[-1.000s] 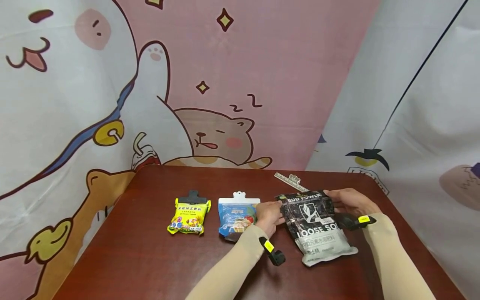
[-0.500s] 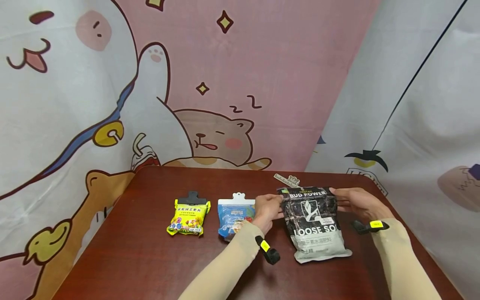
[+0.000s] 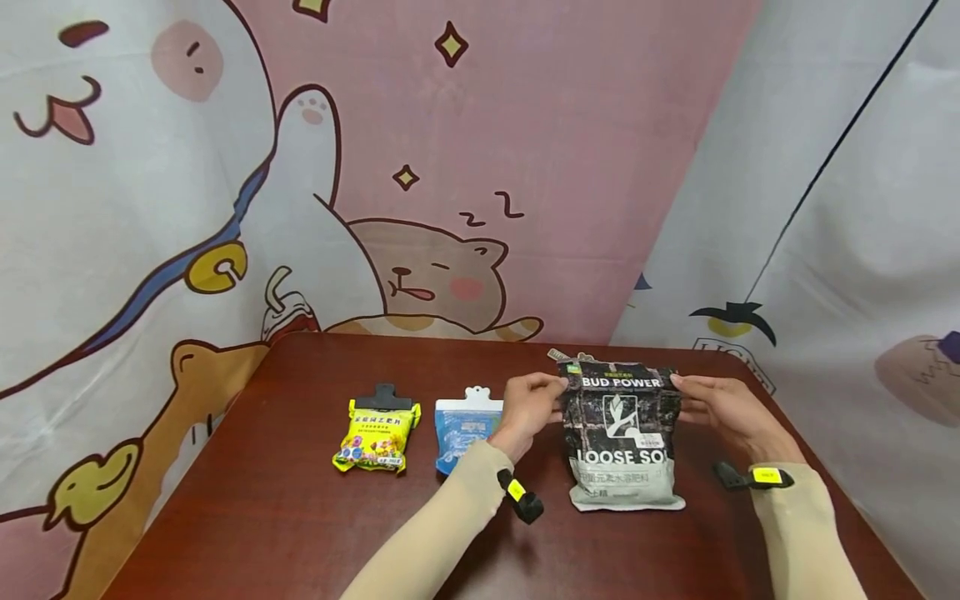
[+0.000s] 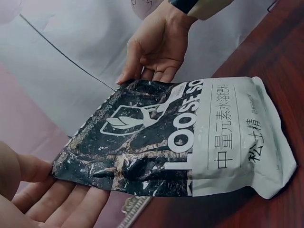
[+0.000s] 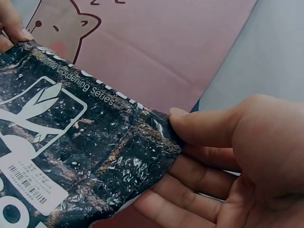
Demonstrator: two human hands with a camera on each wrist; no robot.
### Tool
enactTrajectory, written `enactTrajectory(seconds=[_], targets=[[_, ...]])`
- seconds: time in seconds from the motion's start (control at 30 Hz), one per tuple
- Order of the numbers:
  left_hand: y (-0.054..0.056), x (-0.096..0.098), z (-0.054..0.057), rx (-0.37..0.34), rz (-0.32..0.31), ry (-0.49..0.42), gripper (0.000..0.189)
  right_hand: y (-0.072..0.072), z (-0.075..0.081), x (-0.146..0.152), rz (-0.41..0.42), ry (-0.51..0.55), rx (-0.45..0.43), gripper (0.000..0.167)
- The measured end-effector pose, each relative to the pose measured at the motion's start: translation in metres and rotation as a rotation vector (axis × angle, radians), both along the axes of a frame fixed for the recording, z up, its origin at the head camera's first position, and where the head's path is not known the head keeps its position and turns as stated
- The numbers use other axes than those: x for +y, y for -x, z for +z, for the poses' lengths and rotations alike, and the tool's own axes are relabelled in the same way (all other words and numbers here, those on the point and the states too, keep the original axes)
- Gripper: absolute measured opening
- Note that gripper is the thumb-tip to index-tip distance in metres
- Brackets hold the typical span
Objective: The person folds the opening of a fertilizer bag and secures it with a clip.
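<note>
While my left grip point(image 3: 528, 410) and right grip point(image 3: 731, 410) are pinching the upper corners of the black-and-white bag point(image 3: 621, 454), it is slanting down between them toward me, its long axis running top to base, neither grip being nearer. Just beyond, it is mostly hiding a ruled clip point(image 4: 135, 209) (only a bit is peeking out). Leftward, my left grip is partly covering the blue bag point(image 3: 456, 442); the yellow bag point(image 3: 375, 435) is lying farther off on the surface point(image 3: 285, 508).

Bag point(image 3: 621, 450) between left hand point(image 3: 527, 408) and right hand point(image 3: 729, 410), clip point(image 3: 557, 355) behind it, two packets point(image 3: 377, 437) leftward
</note>
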State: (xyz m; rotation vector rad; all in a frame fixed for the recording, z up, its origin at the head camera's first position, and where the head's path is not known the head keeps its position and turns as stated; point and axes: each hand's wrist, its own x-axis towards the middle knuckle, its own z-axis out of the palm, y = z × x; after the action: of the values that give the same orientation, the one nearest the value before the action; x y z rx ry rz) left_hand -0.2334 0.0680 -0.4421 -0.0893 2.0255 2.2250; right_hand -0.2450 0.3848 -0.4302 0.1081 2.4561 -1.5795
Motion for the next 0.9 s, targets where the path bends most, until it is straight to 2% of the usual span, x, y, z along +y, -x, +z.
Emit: enactTrajectory(seconds=[0.13, 0.33, 0.47, 0.57, 0.67, 0.77, 0.9], targets=[[0.0, -0.002, 0.005, 0.053, -0.012, 0.01, 0.015, -0.008, 0.004, -0.003, -0.036, -0.047, 0.044, 0.078], [-0.002, -0.006, 0.012, 0.162, -0.012, 0.045, 0.014, -0.021, 0.01, -0.009, -0.096, -0.023, 0.129, 0.062], [-0.005, -0.012, 0.013, 0.218, -0.035, 0.092, 0.012, -0.028, 0.01, -0.012, -0.117, -0.002, 0.196, 0.051], [-0.006, -0.015, 0.011, 0.264, -0.07, 0.108, 0.013, -0.033, 0.01, -0.012, -0.121, -0.004, 0.247, 0.046], [-0.008, -0.016, 0.01, 0.305, -0.1, 0.112, 0.014, -0.037, 0.01, -0.01, -0.108, -0.066, 0.287, 0.046], [-0.009, -0.016, 0.009, 0.337, -0.125, 0.127, 0.014, -0.04, 0.011, -0.005, -0.089, -0.125, 0.309, 0.046], [-0.012, -0.016, 0.009, 0.365, -0.134, 0.141, 0.015, -0.041, 0.013, -0.001, -0.063, -0.133, 0.323, 0.044]])
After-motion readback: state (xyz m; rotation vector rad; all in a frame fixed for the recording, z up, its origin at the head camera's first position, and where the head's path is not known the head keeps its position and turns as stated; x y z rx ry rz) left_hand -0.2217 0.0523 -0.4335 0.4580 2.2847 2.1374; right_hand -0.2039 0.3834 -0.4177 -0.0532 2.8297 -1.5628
